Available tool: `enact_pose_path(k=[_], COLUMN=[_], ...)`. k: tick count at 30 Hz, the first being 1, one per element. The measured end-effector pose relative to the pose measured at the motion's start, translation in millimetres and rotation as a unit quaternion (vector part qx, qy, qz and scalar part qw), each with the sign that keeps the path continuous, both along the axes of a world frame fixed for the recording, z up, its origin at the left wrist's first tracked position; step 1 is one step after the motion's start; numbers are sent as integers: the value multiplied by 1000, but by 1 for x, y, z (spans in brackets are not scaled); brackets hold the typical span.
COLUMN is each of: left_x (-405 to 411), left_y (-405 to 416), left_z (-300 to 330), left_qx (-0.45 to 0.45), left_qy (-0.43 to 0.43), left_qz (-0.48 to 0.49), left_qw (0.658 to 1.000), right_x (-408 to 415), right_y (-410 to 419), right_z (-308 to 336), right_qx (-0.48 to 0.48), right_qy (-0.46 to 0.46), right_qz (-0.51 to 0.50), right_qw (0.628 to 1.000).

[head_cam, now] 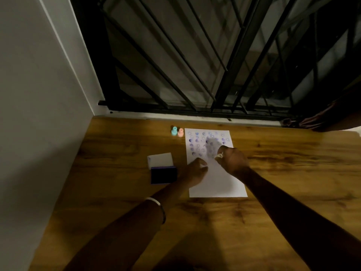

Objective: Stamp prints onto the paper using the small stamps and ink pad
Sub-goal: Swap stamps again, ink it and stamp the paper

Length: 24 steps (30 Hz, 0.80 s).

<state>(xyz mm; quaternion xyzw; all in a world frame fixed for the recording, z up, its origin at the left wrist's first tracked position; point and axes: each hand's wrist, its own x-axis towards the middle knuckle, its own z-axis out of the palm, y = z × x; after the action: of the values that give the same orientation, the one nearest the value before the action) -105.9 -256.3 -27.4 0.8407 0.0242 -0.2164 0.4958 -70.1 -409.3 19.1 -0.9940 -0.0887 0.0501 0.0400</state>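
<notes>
Left hand (192,173) flat on paper (218,180), ink pad (163,174) just beside.

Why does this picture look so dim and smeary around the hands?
Head view: lighting is low, so the right hand and left hand smear with motion blur; a grey shadow falls on the paper over the prints; the wide lens bends the window bars.

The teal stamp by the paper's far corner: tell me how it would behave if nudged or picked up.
The teal stamp stands upright on a wider base, so a light nudge probably slides it. Its narrower waist should make it easy to pinch. The pink stamp stands close beside it, so a sideways push would likely knock them together.
</notes>
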Motion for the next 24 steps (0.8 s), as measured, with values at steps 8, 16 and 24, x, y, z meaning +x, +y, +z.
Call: enact_pose_path(k=[8, 16, 24], left_x=[-3, -11, -17], left_y=[61, 82, 86], left_z=[20, 23, 24], left_qx=[-374, -419, -445], left_qy=[215, 208, 206], left_qz=[308, 320, 343], left_qw=[848, 824, 801], right_x=[-29, -38, -42], right_y=[69, 112, 128], right_z=[13, 5, 2], right_qx=[125, 132, 117], right_qy=[-14, 4, -32], right_qz=[105, 151, 180], right_qw=[986, 980, 976])
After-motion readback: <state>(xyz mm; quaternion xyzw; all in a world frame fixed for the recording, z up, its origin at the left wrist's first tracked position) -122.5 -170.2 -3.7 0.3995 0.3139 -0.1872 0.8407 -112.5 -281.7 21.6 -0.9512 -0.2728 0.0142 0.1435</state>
